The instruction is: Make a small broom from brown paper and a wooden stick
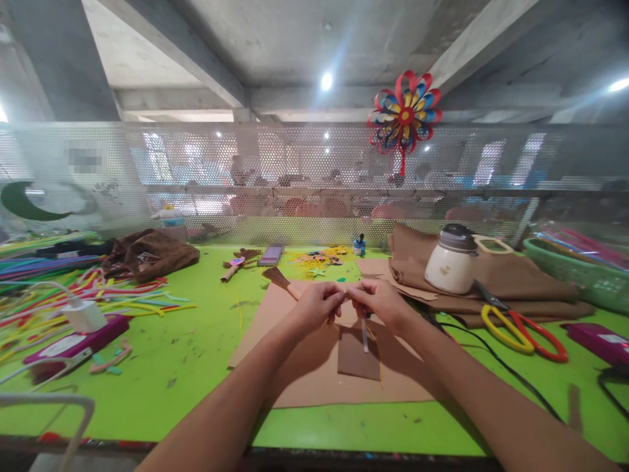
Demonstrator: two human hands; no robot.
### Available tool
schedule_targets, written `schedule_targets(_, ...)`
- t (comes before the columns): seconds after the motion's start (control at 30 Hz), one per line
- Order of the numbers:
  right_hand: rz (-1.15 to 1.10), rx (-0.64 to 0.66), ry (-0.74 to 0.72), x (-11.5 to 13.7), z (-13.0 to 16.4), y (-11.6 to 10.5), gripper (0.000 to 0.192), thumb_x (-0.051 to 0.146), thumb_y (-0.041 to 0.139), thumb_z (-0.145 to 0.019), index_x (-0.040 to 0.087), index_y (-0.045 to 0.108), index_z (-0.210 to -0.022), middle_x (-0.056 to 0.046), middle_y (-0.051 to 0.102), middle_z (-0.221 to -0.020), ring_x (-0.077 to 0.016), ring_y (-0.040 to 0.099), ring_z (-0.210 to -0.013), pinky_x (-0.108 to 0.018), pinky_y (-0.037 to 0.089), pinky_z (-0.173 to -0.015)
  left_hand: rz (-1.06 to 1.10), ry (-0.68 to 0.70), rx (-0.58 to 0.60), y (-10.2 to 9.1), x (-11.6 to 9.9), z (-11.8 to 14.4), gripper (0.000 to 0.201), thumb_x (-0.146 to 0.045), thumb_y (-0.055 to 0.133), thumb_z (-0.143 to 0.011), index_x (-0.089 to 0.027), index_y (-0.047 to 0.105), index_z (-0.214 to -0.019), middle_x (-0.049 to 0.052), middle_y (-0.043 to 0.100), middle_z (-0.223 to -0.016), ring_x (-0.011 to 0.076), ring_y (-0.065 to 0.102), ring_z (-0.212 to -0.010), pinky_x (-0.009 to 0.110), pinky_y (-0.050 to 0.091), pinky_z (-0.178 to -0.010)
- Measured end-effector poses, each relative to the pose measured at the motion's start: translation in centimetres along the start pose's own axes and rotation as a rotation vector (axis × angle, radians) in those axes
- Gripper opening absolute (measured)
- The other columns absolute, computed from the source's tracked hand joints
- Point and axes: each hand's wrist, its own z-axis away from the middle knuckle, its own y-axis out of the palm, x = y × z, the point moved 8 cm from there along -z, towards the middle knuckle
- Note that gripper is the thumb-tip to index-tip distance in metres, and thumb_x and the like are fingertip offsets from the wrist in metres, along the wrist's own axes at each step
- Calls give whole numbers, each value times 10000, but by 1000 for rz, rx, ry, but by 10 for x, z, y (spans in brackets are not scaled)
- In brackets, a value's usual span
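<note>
My left hand (317, 305) and my right hand (378, 303) meet fingertip to fingertip above a brown felt sheet (295, 380) on the green table (196, 354). Both pinch a small thin piece between them; it is too small to identify. A thin white stick (364, 335) hangs down below my right hand, over a smaller brown felt piece (358, 357). A small brown broom-like craft piece (280, 280) lies just behind my left hand.
Scissors with yellow and red handles (521, 328) lie at the right beside a white jug (452, 262) on folded brown fabric (531, 288). Coloured pipe cleaners (73, 288), a charger (83, 314) and a pink box (73, 344) sit at the left. A green basket (580, 275) stands far right.
</note>
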Motion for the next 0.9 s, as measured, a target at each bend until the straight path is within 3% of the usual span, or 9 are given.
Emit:
schedule_targets(0.1,-10,14,-7,-2,-1,-2,349,493,634,-713,148,582,-695,31,514,-512,-89,442,-455,-242,349,-478,47,-19,38,2,1,2,255,-360,535,-794,-133,583,-689,-5,564,-548,83,489,-447,206,375,-463)
schedule_targets(0.27,24,68,-24,-5,-3,-4,326,473,621,-733,152,574,-704,29,535,-533,-92,465,-471,-240,363,-493,286,-120,215,15,11,7,356,-474,558,-781,-127,628,-819,82,679,-767,139,624,-624,240,444,-558)
schedule_targets(0.53,-23,108,31,-2,-2,-7,373,505,637,-706,141,575,-647,10,568,-556,-84,484,-467,-235,381,-488,216,-129,168,8,19,4,340,-445,617,-748,-111,677,-776,94,702,-729,118,604,-553,231,443,-534)
schedule_targets(0.9,-95,93,145,-11,-1,-8,381,486,679,-668,123,578,-610,9,562,-508,-60,453,-403,-205,314,-419,36,-166,57,5,11,4,202,-288,606,-767,-127,612,-646,37,667,-600,105,585,-440,214,440,-446)
